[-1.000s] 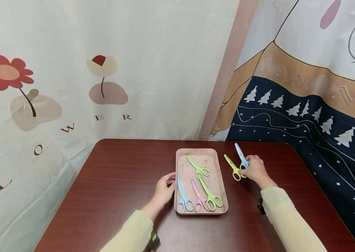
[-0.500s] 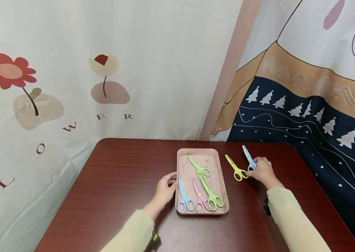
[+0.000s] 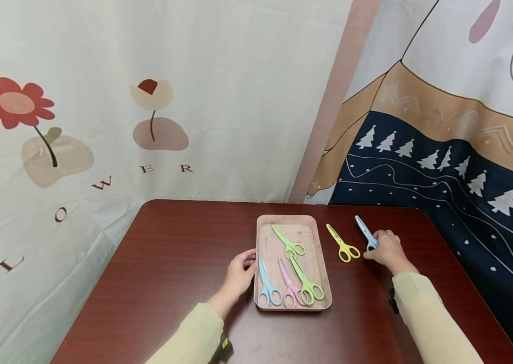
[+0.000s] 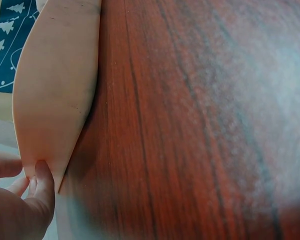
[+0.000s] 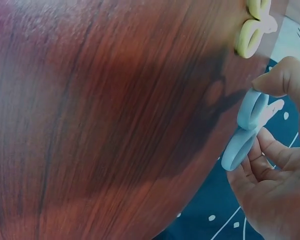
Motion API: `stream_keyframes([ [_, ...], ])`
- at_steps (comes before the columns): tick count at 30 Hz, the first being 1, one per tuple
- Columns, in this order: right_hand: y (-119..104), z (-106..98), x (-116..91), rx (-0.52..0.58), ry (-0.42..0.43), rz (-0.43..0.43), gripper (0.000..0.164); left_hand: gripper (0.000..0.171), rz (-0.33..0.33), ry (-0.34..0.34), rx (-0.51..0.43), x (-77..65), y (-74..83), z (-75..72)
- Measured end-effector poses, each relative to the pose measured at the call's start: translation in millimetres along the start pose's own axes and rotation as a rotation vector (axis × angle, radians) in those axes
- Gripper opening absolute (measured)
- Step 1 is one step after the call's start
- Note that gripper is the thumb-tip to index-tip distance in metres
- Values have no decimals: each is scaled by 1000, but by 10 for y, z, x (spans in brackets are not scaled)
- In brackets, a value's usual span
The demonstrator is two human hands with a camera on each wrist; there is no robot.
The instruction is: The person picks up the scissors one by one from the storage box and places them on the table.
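In the head view, my left hand [image 3: 239, 273] rests at the left side of a pink tray [image 3: 292, 220]. Its thumb [image 4: 44, 187] touches the tray's outer wall in the left wrist view, with the other fingertips near the rim. Blue scissors [image 3: 364, 230] are pinched by the handle loops in my right hand [image 3: 388, 250]. They hang a little above the table, as their shadow in the right wrist view suggests. Yellow scissors [image 3: 343, 245] lie on the table between the tray and the right hand.
Inside the tray lie other blue scissors [image 3: 265, 283], pink scissors [image 3: 286, 280] and two green pairs, the upper green scissors [image 3: 285, 240] touching the lower green scissors [image 3: 302, 275]. The brown table [image 3: 183, 253] backs onto a printed curtain [image 3: 238, 101].
My right hand has moved to the right with the blue scissors, away from the yellow pair, which stays where it lay. The left hand and the tray hold their place.
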State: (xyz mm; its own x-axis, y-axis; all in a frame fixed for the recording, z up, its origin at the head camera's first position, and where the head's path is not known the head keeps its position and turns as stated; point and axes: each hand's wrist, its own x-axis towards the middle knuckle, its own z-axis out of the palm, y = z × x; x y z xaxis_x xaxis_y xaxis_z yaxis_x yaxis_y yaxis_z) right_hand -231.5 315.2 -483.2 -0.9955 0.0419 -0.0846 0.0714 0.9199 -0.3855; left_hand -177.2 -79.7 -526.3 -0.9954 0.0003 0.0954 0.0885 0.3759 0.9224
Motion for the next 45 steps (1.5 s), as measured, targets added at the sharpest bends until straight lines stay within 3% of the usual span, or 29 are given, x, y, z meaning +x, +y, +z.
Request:
stream_keyframes([
  [15, 150, 56, -7, -12, -17, -17, 57, 36, -10, -6, -12, -2, 5, 9],
  [38, 128, 82, 23, -40, -67, 1, 60, 36, -4, -9, -10, 1, 1, 6],
  [45, 146, 110, 47, -53, -53, -32, 57, 37, -11, -1, -1, 3, 5, 2],
])
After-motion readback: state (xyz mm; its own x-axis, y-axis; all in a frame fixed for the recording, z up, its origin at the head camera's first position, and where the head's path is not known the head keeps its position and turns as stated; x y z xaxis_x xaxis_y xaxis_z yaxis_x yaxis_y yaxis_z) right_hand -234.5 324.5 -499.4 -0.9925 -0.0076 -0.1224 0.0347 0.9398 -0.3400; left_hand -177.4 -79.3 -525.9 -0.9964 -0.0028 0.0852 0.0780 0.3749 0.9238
